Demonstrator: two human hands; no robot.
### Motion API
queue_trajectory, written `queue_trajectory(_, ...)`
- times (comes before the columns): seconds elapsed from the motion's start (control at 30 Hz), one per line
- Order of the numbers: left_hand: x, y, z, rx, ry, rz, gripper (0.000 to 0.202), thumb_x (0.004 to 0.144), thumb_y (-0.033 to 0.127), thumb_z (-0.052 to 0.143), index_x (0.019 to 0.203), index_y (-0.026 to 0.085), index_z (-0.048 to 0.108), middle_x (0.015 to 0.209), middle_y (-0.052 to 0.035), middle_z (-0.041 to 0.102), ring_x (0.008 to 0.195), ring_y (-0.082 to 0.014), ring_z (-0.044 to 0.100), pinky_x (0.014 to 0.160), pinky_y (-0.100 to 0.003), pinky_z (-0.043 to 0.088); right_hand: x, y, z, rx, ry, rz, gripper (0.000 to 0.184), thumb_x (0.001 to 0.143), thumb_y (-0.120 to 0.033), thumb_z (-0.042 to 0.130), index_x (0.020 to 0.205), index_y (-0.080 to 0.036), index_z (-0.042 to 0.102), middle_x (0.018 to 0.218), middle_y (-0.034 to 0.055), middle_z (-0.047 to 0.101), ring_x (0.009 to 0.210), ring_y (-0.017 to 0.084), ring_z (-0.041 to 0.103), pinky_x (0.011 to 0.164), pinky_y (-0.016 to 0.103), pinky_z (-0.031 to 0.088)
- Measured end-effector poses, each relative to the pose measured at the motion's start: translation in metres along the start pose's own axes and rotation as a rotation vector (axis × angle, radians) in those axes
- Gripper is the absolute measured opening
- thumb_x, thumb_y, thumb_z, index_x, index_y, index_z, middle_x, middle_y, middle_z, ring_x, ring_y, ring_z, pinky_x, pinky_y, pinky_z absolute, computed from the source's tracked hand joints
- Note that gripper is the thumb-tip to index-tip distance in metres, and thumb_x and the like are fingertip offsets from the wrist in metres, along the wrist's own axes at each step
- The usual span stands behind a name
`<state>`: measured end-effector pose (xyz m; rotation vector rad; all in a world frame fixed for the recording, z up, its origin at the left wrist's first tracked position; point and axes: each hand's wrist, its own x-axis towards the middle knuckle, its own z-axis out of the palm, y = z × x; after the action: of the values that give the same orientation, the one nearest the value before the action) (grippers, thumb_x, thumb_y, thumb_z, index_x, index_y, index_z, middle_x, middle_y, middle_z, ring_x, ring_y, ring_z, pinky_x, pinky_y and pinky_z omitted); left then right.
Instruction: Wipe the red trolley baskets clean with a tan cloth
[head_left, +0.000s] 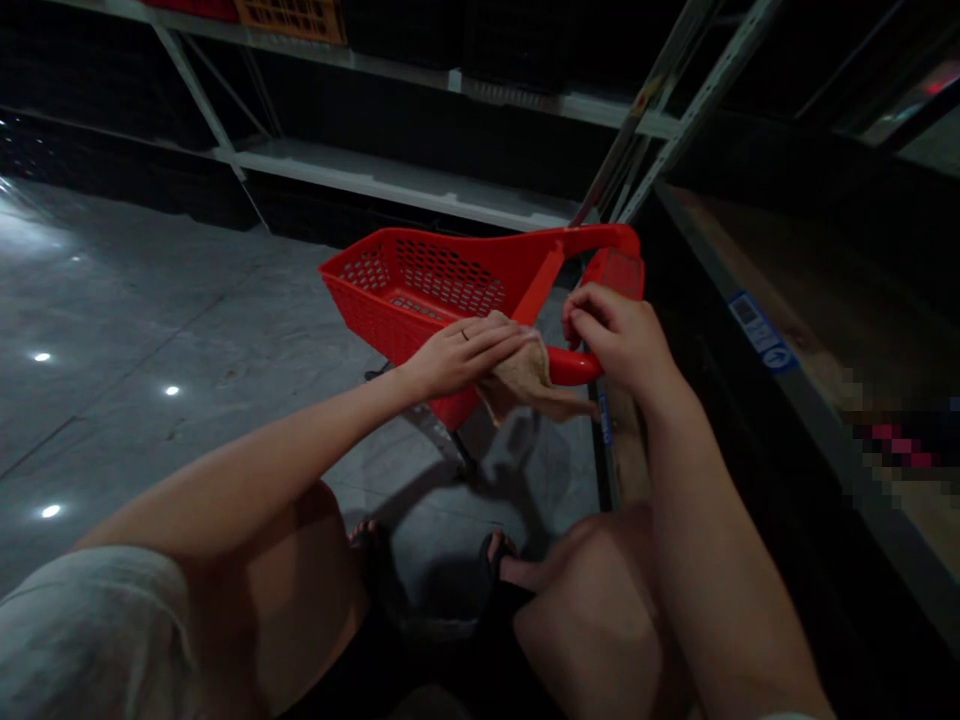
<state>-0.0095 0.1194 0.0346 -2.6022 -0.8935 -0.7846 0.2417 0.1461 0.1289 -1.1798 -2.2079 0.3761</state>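
- Cart: a red basket cart (360, 312) stands on the grey floor (172, 290), directly before the person, with its perforated basket towards the left and its handle rail (574, 366) towards the right.
- Left hand (466, 352): fingers extended, close together, laid over a beige cloth (519, 385). The thumb is hidden, so whether the hand closes around anything cannot be told. A thin ring is worn on one finger.
- Cloth: draped at the near handle end of the cart, its loose edge hanging below the rail. The flat fingers probably serve to keep it against the red surface and spread the pressure.
- Right hand (619, 328): fingers bent inward, partly closed, beside the end of the rail. No object is visible in it; whether it grips the cart cannot be told. Its position would suit steadying that end.
- Posture: the knees are bent and parted either side of the work, presumably to bring both hands level with the handle.
- Surroundings: metal shelving (420, 188) stands behind the cart; a blue label (761, 330) is fixed to the stand at right.
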Motion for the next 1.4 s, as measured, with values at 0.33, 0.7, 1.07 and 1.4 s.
queue_trajectory(0.33,0.023,0.029,-0.028,-0.115,-0.205,0.131,0.049,0.112,0.027,0.024,0.158,0.025,0.041,0.166,0.0015,0.042,0.160,-0.0158,0.018,0.133,-0.043,0.029,-0.008,0.002,0.017,0.443,0.462,-0.087,0.015,0.093,-0.036,0.046,0.083,-0.028,0.056,0.065,0.0015,0.059,0.065,0.022,0.066,0.067,0.040,0.052)
queue_trajectory(0.7,0.002,-0.003,-0.004,-0.199,-0.638,0.379,0.042,0.103,0.016,0.037,0.124,0.025,0.073,0.137,-0.0043,0.071,0.137,-0.0150,0.059,0.130,-0.030,0.033,-0.006,0.030,0.012,0.464,0.386,-0.117,0.038,0.096,-0.061,0.043,0.086,-0.030,0.063,0.069,0.0034,0.064,0.070,0.026,0.069,0.065,0.043,0.054)
queue_trajectory(1.07,-0.041,-0.016,0.008,-0.171,-0.475,0.242,0.042,0.104,0.013,0.041,0.139,0.020,0.064,0.144,-0.0086,0.066,0.144,-0.0158,0.053,0.128,-0.034,0.033,-0.037,-0.060,0.012,-0.106,0.093,-0.253,0.030,0.103,-0.029,0.042,0.115,-0.027,0.069,0.114,0.0069,0.074,0.110,0.026,0.067,0.095,0.043,0.051)
queue_trajectory(1.4,-0.035,-0.033,0.017,-0.200,-0.546,0.041,0.030,0.092,0.010,0.056,0.107,0.026,0.076,0.128,-0.0053,0.075,0.140,-0.0186,0.056,0.129,-0.041,0.034,-0.025,-0.032,0.025,-0.578,0.012,-0.100,0.040,0.102,-0.038,0.041,0.088,-0.020,0.074,0.082,0.0124,0.075,0.083,0.028,0.064,0.070,0.037,0.036)
